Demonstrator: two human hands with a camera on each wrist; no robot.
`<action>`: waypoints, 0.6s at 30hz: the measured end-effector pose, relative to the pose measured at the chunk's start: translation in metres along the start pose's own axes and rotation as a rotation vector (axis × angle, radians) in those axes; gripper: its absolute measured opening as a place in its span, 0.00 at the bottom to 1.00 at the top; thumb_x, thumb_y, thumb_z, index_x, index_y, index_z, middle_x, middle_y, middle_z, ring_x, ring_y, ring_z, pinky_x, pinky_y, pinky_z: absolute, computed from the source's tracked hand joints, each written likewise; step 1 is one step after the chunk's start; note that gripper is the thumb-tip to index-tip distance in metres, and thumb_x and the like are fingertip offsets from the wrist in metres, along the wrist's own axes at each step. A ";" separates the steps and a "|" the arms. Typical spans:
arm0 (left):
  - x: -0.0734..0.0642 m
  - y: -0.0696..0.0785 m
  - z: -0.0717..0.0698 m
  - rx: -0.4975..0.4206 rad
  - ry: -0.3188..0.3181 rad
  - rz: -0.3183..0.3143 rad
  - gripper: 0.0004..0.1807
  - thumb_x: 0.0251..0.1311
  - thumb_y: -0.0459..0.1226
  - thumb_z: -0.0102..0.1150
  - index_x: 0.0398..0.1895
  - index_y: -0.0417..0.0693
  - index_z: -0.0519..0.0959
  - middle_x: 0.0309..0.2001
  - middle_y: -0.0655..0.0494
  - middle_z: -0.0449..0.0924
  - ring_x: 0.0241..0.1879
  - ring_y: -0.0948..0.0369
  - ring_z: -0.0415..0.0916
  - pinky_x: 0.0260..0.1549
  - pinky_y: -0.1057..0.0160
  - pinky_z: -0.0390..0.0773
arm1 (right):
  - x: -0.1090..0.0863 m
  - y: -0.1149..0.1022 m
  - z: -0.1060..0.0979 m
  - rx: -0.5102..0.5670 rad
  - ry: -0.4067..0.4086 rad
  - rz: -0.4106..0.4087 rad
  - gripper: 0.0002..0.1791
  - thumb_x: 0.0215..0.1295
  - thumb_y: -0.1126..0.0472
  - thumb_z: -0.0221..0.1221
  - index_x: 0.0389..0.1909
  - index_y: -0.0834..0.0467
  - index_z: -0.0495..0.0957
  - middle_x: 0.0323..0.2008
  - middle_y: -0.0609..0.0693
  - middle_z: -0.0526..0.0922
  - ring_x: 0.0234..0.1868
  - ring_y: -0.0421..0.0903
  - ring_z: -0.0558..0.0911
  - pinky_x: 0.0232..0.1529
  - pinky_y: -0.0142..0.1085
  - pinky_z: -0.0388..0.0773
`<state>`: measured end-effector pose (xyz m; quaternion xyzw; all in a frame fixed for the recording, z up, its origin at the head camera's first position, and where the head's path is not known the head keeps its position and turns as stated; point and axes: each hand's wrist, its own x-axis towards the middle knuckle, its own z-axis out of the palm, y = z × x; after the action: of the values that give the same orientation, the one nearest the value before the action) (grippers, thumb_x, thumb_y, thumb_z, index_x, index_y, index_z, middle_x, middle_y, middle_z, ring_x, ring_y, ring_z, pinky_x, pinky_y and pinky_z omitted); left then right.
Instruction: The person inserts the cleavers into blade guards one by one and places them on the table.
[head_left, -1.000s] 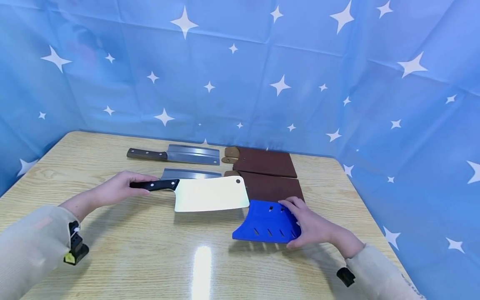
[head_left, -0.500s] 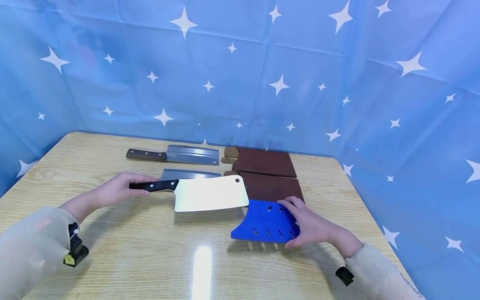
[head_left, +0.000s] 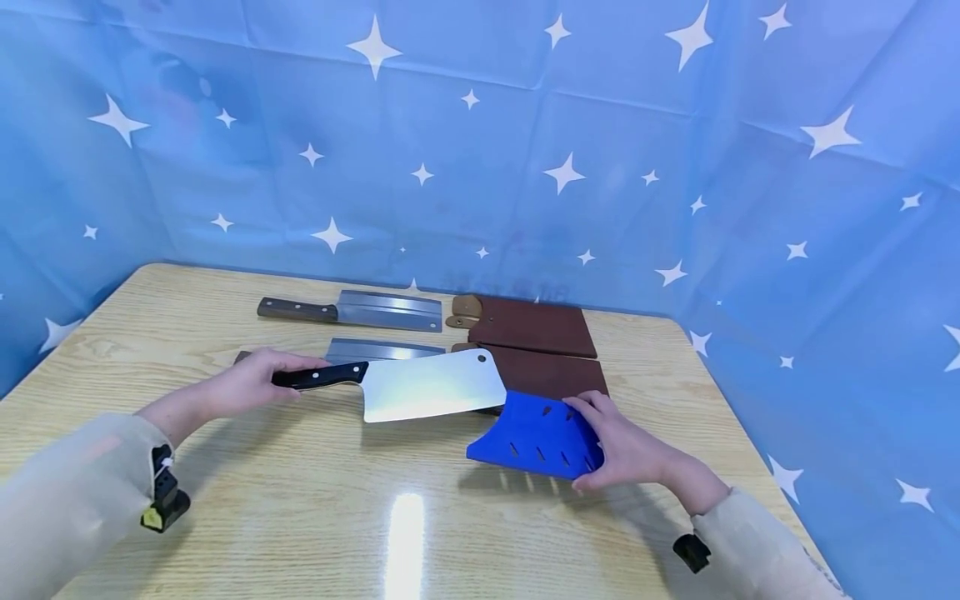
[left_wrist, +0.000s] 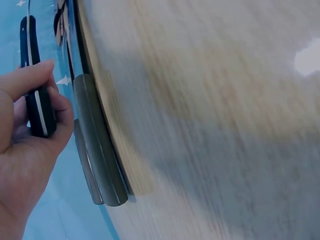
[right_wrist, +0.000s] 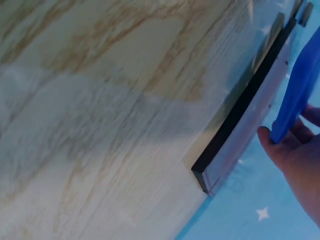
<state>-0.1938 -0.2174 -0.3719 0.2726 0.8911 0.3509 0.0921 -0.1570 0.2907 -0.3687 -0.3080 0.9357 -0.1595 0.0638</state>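
Observation:
My left hand (head_left: pixel 243 387) grips the black riveted handle of a cleaver (head_left: pixel 431 390). Its broad shiny blade points right, held above the table. In the left wrist view, fingers and thumb wrap the black handle (left_wrist: pixel 40 112). My right hand (head_left: pixel 626 446) pinches the right end of a blue slotted blade sheath (head_left: pixel 534 433), thumb below and fingers above. The sheath (right_wrist: pixel 299 82) also shows in the right wrist view. Its left side faces the cleaver, and the blade's lower right corner overlaps the sheath's upper left corner in the head view.
A wooden-handled cleaver (head_left: pixel 390 310) lies at the back of the table (head_left: pixel 300 517). Another cleaver (head_left: pixel 386 348) lies in front of it, partly hidden by my left hand and the held blade. Two dark brown sheaths, the rear one (head_left: pixel 536 325) and the front one (head_left: pixel 543 372), lie to their right.
The held cleaver has shifted slightly right with my left hand. The blue sheath's left end has risen a little, so the sheath now slants down toward my right hand.

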 end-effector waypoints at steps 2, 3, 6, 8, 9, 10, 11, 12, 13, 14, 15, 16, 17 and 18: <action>0.002 0.000 -0.001 -0.029 -0.027 -0.013 0.27 0.55 0.28 0.60 0.60 0.40 0.72 0.59 0.35 0.72 0.49 0.52 0.73 0.38 0.68 0.73 | 0.000 0.000 0.000 -0.002 -0.001 0.001 0.57 0.36 0.43 0.72 0.65 0.66 0.59 0.56 0.58 0.62 0.54 0.53 0.67 0.44 0.42 0.74; 0.002 -0.001 -0.002 -0.044 -0.042 -0.020 0.27 0.55 0.28 0.59 0.61 0.40 0.72 0.59 0.35 0.71 0.48 0.54 0.73 0.37 0.68 0.72 | 0.000 0.000 -0.001 -0.005 -0.003 0.001 0.56 0.36 0.43 0.72 0.65 0.66 0.59 0.56 0.58 0.62 0.54 0.52 0.67 0.44 0.41 0.74; 0.003 -0.001 -0.004 -0.078 -0.076 -0.027 0.28 0.55 0.29 0.60 0.61 0.40 0.71 0.60 0.35 0.70 0.47 0.56 0.74 0.37 0.69 0.72 | 0.001 0.000 -0.002 -0.007 -0.010 0.003 0.56 0.36 0.44 0.72 0.65 0.65 0.59 0.55 0.57 0.63 0.53 0.51 0.67 0.44 0.41 0.73; 0.004 -0.001 -0.006 -0.090 -0.092 -0.037 0.28 0.55 0.29 0.60 0.62 0.40 0.70 0.61 0.35 0.68 0.48 0.58 0.74 0.38 0.69 0.73 | 0.002 0.000 -0.003 -0.011 -0.015 0.005 0.56 0.36 0.44 0.71 0.65 0.65 0.59 0.55 0.57 0.63 0.53 0.51 0.68 0.44 0.41 0.73; 0.004 -0.001 -0.007 -0.095 -0.097 -0.043 0.28 0.55 0.29 0.60 0.62 0.40 0.70 0.61 0.35 0.68 0.48 0.60 0.74 0.38 0.69 0.73 | 0.002 0.000 -0.004 -0.011 -0.018 0.009 0.56 0.36 0.43 0.71 0.65 0.65 0.60 0.55 0.57 0.63 0.53 0.51 0.68 0.44 0.41 0.74; 0.004 -0.001 -0.008 -0.100 -0.101 -0.044 0.28 0.55 0.29 0.60 0.62 0.40 0.70 0.61 0.35 0.68 0.47 0.60 0.74 0.38 0.69 0.73 | 0.003 0.000 -0.004 -0.011 -0.022 0.013 0.56 0.36 0.43 0.71 0.65 0.65 0.60 0.55 0.57 0.63 0.53 0.51 0.68 0.44 0.41 0.73; 0.004 -0.001 -0.008 -0.102 -0.104 -0.047 0.28 0.55 0.29 0.60 0.63 0.39 0.69 0.61 0.35 0.68 0.46 0.61 0.73 0.37 0.69 0.73 | 0.004 0.000 -0.005 -0.012 -0.026 0.017 0.56 0.35 0.42 0.71 0.65 0.65 0.60 0.55 0.57 0.64 0.53 0.51 0.68 0.44 0.41 0.73; 0.004 -0.001 -0.009 -0.103 -0.104 -0.049 0.29 0.55 0.30 0.60 0.63 0.39 0.69 0.61 0.35 0.68 0.45 0.62 0.73 0.37 0.69 0.73 | 0.005 0.000 -0.005 -0.015 -0.031 0.020 0.56 0.35 0.42 0.71 0.65 0.65 0.60 0.55 0.57 0.64 0.53 0.51 0.68 0.44 0.41 0.73; 0.004 0.000 -0.009 -0.105 -0.105 -0.052 0.28 0.55 0.30 0.60 0.63 0.39 0.69 0.61 0.35 0.69 0.45 0.62 0.73 0.37 0.69 0.73 | 0.006 0.000 -0.006 -0.019 -0.037 0.026 0.56 0.35 0.42 0.71 0.65 0.65 0.60 0.55 0.57 0.64 0.53 0.51 0.68 0.44 0.41 0.73; 0.004 0.001 -0.008 -0.109 -0.104 -0.049 0.28 0.55 0.29 0.60 0.62 0.39 0.70 0.61 0.35 0.69 0.45 0.60 0.74 0.37 0.69 0.73 | 0.007 0.001 -0.006 -0.018 -0.043 0.031 0.56 0.35 0.41 0.70 0.65 0.65 0.60 0.56 0.57 0.64 0.53 0.51 0.68 0.44 0.41 0.73; 0.003 0.002 -0.008 -0.108 -0.104 -0.044 0.28 0.55 0.29 0.60 0.62 0.39 0.70 0.61 0.34 0.68 0.46 0.58 0.74 0.37 0.68 0.74 | 0.008 0.001 -0.005 -0.020 -0.048 0.035 0.57 0.35 0.41 0.70 0.65 0.65 0.60 0.56 0.58 0.64 0.53 0.51 0.68 0.44 0.42 0.73; 0.003 0.003 -0.007 -0.102 -0.106 -0.032 0.28 0.55 0.29 0.60 0.62 0.38 0.70 0.61 0.33 0.68 0.49 0.55 0.74 0.38 0.67 0.74 | 0.009 0.001 -0.005 -0.014 -0.050 0.039 0.56 0.35 0.41 0.70 0.65 0.65 0.60 0.56 0.58 0.64 0.53 0.51 0.68 0.44 0.42 0.73; 0.003 0.005 -0.006 -0.095 -0.113 -0.022 0.28 0.55 0.29 0.60 0.62 0.38 0.69 0.62 0.32 0.67 0.52 0.51 0.73 0.42 0.64 0.76 | 0.009 0.001 -0.005 -0.013 -0.051 0.043 0.56 0.36 0.41 0.70 0.65 0.65 0.60 0.56 0.58 0.64 0.53 0.52 0.68 0.45 0.43 0.73; 0.003 0.006 -0.005 -0.091 -0.122 -0.016 0.28 0.55 0.29 0.60 0.62 0.38 0.69 0.62 0.32 0.66 0.55 0.47 0.71 0.46 0.60 0.76 | 0.010 0.002 -0.006 -0.008 -0.048 0.047 0.56 0.36 0.42 0.71 0.65 0.65 0.60 0.56 0.58 0.64 0.54 0.52 0.68 0.45 0.43 0.73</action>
<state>-0.1954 -0.2149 -0.3645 0.2821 0.8691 0.3731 0.1612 -0.1671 0.2881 -0.3642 -0.2900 0.9415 -0.1468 0.0887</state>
